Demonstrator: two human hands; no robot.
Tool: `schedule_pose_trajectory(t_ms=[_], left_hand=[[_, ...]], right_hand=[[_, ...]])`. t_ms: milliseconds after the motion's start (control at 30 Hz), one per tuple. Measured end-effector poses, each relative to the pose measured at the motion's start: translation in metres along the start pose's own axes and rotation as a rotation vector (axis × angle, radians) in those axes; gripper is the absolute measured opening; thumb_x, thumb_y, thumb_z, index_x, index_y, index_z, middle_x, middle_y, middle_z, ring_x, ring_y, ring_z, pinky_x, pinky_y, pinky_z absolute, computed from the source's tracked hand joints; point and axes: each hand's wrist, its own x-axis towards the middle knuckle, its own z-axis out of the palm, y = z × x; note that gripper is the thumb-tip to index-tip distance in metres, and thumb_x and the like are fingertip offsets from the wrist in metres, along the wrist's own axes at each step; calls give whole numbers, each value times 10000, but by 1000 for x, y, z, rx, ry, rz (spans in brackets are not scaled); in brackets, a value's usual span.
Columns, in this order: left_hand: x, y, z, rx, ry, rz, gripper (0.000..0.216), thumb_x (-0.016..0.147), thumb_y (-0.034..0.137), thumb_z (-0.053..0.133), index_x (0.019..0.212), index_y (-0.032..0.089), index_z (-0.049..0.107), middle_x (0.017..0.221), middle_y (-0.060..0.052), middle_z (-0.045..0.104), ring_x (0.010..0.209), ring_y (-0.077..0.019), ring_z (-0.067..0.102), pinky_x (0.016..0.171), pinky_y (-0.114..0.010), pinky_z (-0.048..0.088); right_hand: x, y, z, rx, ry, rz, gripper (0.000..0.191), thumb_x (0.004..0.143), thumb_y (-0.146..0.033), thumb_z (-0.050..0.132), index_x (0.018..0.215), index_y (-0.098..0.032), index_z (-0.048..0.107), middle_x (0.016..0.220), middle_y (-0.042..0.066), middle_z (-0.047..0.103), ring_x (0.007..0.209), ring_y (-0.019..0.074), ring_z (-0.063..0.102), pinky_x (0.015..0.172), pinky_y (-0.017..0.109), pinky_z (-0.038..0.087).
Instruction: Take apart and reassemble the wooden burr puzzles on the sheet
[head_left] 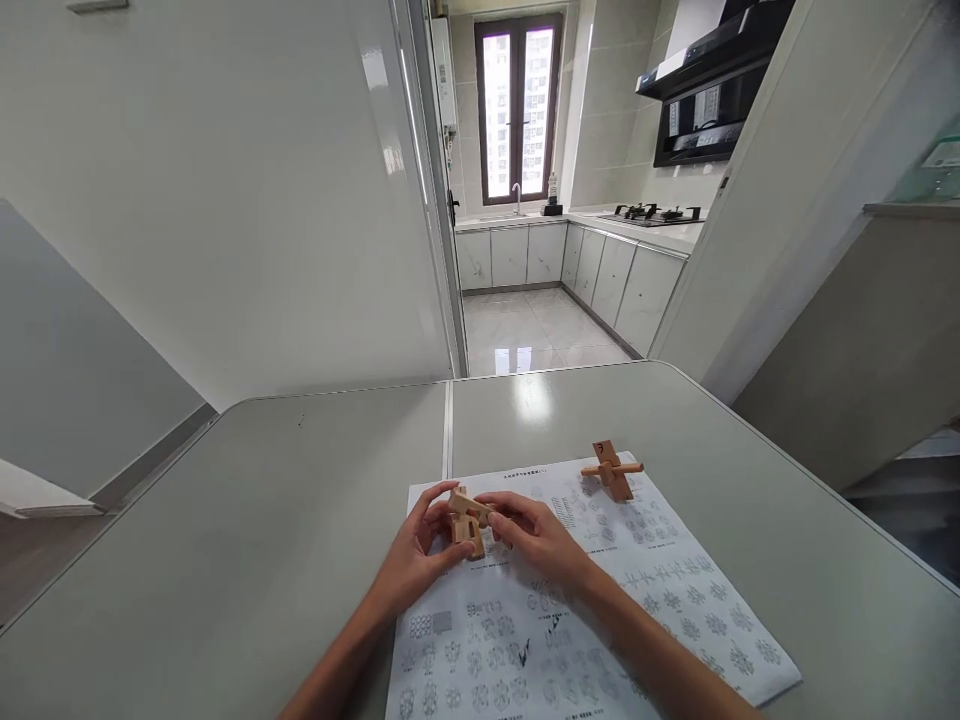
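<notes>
Over the printed sheet point(510, 600), my left hand point(420, 545) is closed around a small cluster of notched wooden puzzle pieces point(469, 538). My right hand point(536, 535) pinches a short wooden puzzle piece point(472, 507) that lies slantwise on top of the cluster. The two hands almost meet, and fingers cover part of the wood; whether the top piece is seated in the others I cannot tell. Drawings of puzzle parts and small text fill the sheet. On its far right corner stands a cross-shaped wooden puzzle point(613, 472) with a round rod and a dark mark.
The grey table point(247, 520) has a metal-edged seam point(448, 430) running away from me. A white panel point(247, 200) rises beyond its left side, and a wall point(795, 200) stands to the right. Past the far edge lies a kitchen with cabinets point(510, 255).
</notes>
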Motion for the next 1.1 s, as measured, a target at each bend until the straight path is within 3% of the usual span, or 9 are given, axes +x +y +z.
schedule_pose_trajectory(t_ms=[333,433,633,833,1100], left_hand=[[-4,5,6,75,-14,-12,723,860,415,793,1471,301,423,1078,-50,699,1047,-245,674,959,-414,521],[-5,6,6,91,-20,-17,707,866,381,788,1471,306,431,1083,-42,704,1048,-238,672,968,-408,513],[-7,10,7,107,-24,-65,720,854,389,787,1482,306,443,1060,-34,694,989,-227,675,932,-402,520],[-7,7,7,93,11,-44,697,843,356,799,1456,309,470,964,-7,660,898,-197,649,869,-356,506],[-5,4,7,58,49,-16,702,810,386,834,1427,313,506,996,-8,625,960,-212,667,900,-351,528]], right_hand=[[-1,-1,0,32,-43,18,400,960,-579,590,1118,-226,695,874,21,687,725,160,597,688,293,510],[-1,-1,1,38,-22,21,390,952,-580,607,1065,-217,697,868,21,691,726,159,602,689,292,506],[-3,-4,1,-6,-6,3,363,955,-565,615,1047,-230,723,971,52,751,920,220,694,828,348,548],[-4,-3,1,-91,-29,-12,350,974,-541,594,1062,-233,735,947,46,750,860,208,676,762,327,537],[-4,-1,2,-106,-22,-15,315,982,-499,590,1113,-233,698,871,11,700,788,176,629,709,289,492]])
